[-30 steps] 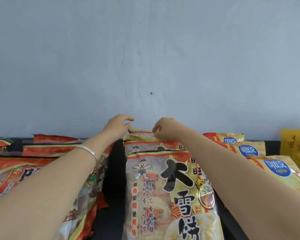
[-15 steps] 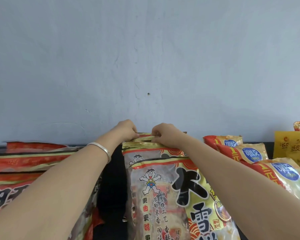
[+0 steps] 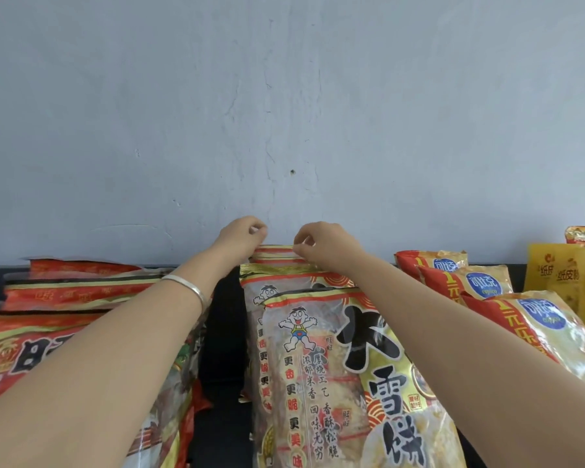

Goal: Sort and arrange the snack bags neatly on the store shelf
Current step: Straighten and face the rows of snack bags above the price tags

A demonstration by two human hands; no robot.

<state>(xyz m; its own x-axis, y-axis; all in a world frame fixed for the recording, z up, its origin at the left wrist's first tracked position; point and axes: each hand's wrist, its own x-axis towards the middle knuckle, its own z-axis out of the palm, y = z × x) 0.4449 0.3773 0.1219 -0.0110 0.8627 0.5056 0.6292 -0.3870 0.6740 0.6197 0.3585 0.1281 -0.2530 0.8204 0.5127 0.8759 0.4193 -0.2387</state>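
Rearmost snack bag [image 3: 273, 255] is standing against the wall [image 3: 284, 96], top seam running crosswise between the hands, right hand [image 3: 321, 244] pinching it, left hand [image 3: 242, 236] curling at its corner, grip unclear.

Pale grey-blue painted plaster wall [image 3: 419, 96] observed, filling the upper half of the view. Fine hairline cracks [image 3: 267, 106] run down its middle. One small dark hole [image 3: 292, 171] noted near centre. Faint scuff marks [image 3: 136, 153] towards its left edge.
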